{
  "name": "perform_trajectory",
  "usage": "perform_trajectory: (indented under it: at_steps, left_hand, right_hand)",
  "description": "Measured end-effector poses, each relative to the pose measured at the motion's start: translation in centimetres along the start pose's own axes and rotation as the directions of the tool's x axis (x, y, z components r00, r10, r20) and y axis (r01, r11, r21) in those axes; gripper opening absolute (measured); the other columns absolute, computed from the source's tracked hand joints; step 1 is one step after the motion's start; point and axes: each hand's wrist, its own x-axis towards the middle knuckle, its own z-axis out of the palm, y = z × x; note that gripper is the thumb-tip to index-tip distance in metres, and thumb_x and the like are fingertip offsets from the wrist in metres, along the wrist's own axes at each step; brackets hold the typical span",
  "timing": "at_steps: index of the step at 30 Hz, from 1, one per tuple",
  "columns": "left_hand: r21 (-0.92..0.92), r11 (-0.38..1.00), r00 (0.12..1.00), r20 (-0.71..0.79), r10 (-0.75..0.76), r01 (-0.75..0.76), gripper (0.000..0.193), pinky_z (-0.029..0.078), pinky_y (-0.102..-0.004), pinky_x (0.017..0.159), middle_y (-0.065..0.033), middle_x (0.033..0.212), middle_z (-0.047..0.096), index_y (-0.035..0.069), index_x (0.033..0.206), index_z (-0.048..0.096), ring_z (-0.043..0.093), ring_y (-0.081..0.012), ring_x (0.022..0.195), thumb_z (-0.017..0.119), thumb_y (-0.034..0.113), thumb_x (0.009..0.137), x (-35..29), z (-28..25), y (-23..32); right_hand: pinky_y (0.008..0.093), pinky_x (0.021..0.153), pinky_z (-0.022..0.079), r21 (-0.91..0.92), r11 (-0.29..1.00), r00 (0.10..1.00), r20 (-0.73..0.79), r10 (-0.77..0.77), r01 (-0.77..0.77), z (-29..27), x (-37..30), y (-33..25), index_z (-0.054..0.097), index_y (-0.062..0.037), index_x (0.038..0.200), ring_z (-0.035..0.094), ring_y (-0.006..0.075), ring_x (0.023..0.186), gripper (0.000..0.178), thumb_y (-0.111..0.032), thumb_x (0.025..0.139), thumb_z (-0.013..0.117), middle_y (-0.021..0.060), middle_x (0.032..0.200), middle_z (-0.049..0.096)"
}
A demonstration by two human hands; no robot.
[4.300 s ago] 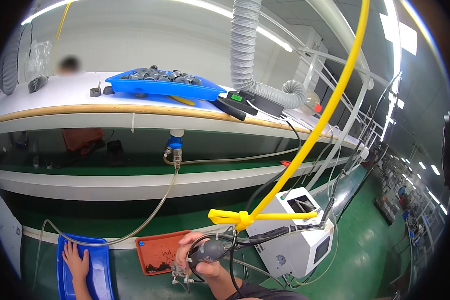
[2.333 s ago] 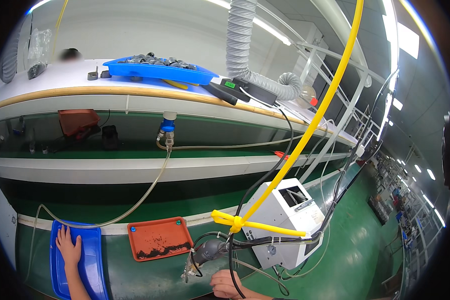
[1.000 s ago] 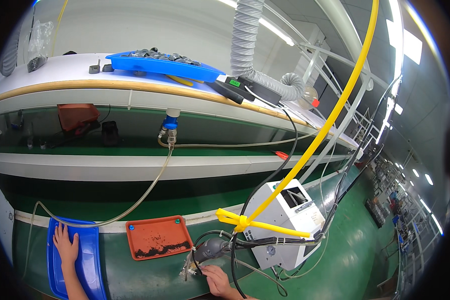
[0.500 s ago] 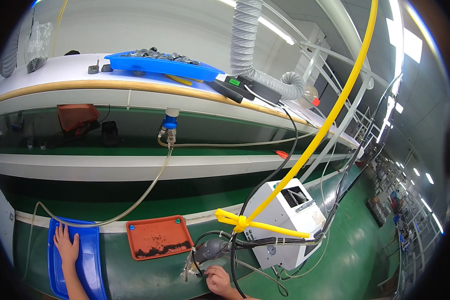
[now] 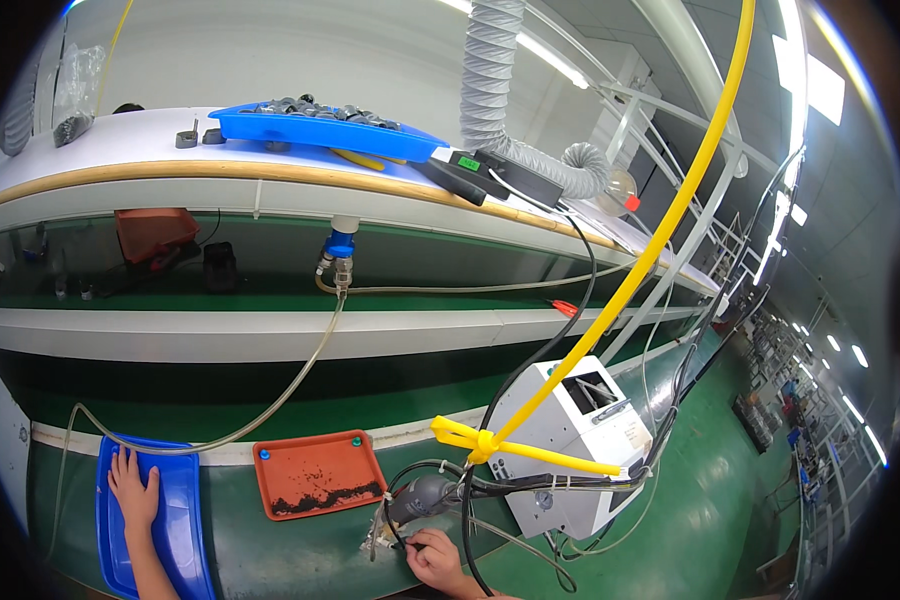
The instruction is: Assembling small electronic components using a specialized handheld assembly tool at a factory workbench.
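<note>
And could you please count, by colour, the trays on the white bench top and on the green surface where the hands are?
Blue: 2 (upper tray on the bench top; lower tray under the left hand)
Orange: 1 (orange tray with dark crumbs)
Total: 3

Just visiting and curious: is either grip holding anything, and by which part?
Left grip: nothing visible, spread over the blue tray. Right grip: cannot be told.

A factory workshop: a corrugated grey duct [image 5: 488, 90] hangs over a long workbench [image 5: 120, 150] bearing a blue tray [image 5: 320, 130] of grey parts [image 5: 315, 109], with a hose coupling [image 5: 342, 250] beneath, strip lights [image 5: 553, 62] overhead and glossy green flooring [image 5: 705, 500]
</note>
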Motion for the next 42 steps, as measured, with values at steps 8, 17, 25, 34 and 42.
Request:
perform_trajectory:
  at_steps: [8, 17, 25, 34, 42]
  left_hand:
    - [0.003, 1.000, 1.000, 0.000, 0.000, 0.000, 0.067, 0.012, -0.0540, 0.126, -0.0166, 0.164, 0.034, 0.003, 0.152, 0.044, 0.025, -0.0374, 0.154, 0.064, 0.029, 0.094, -0.1, 0.1, -0.2]
    - [0.000, 1.000, 1.000, 0.001, -0.002, 0.002, 0.065, 0.012, -0.0538, 0.126, -0.0171, 0.164, 0.034, 0.002, 0.151, 0.045, 0.025, -0.0373, 0.154, 0.063, 0.029, 0.094, -0.2, -0.2, 0.2]
    - [0.002, 1.000, 1.000, 0.005, -0.001, 0.001, 0.065, 0.012, -0.0536, 0.126, -0.0166, 0.164, 0.034, 0.002, 0.151, 0.045, 0.025, -0.0372, 0.154, 0.063, 0.029, 0.095, -0.2, -0.4, 0.4]
    - [0.024, 1.000, 1.000, 0.019, -0.004, 0.004, 0.065, 0.012, -0.0543, 0.125, -0.0168, 0.164, 0.034, 0.003, 0.153, 0.044, 0.024, -0.0371, 0.154, 0.060, 0.031, 0.096, -0.1, -0.3, 0.2]
    - [0.020, 1.000, 1.000, 0.006, 0.002, -0.002, 0.065, 0.013, -0.0544, 0.125, -0.0159, 0.165, 0.034, 0.004, 0.152, 0.044, 0.025, -0.0365, 0.154, 0.063, 0.030, 0.095, 0.0, 0.1, -0.1]
  right_hand:
    - [0.0389, 0.078, 0.056, 0.033, 0.999, 0.998, 0.058, -0.005, 0.003, -0.6, 0.5, -0.5, 0.049, -0.0078, 0.068, 0.069, 0.0328, 0.093, 0.036, 0.002, 0.073, 0.084, 0.0133, 0.103, 0.072]
    - [0.0398, 0.077, 0.056, 0.030, 0.998, 0.998, 0.019, 0.062, -0.062, -0.2, 0.3, -0.3, 0.050, -0.0064, 0.068, 0.069, 0.0336, 0.092, 0.034, 0.004, 0.073, 0.083, 0.0141, 0.103, 0.072]
    - [0.0397, 0.076, 0.056, 0.042, 0.994, 0.995, -0.001, 0.101, -0.101, 0.1, 0.3, -0.2, 0.049, -0.0059, 0.068, 0.068, 0.0329, 0.092, 0.034, 0.006, 0.074, 0.080, 0.0141, 0.104, 0.071]
    - [0.0370, 0.074, 0.056, 0.074, 0.997, 0.999, 0.045, -0.026, 0.023, -0.6, 1.0, -0.8, 0.041, -0.0057, 0.062, 0.070, 0.0321, 0.090, 0.044, 0.003, 0.073, 0.082, 0.0138, 0.094, 0.073]
    - [0.0419, 0.084, 0.056, 0.121, 0.986, 0.993, 0.051, 0.109, -0.114, -0.7, 0.3, -0.4, 0.060, -0.0009, 0.082, 0.068, 0.0366, 0.098, 0.012, 0.011, 0.081, 0.058, 0.0164, 0.105, 0.072]
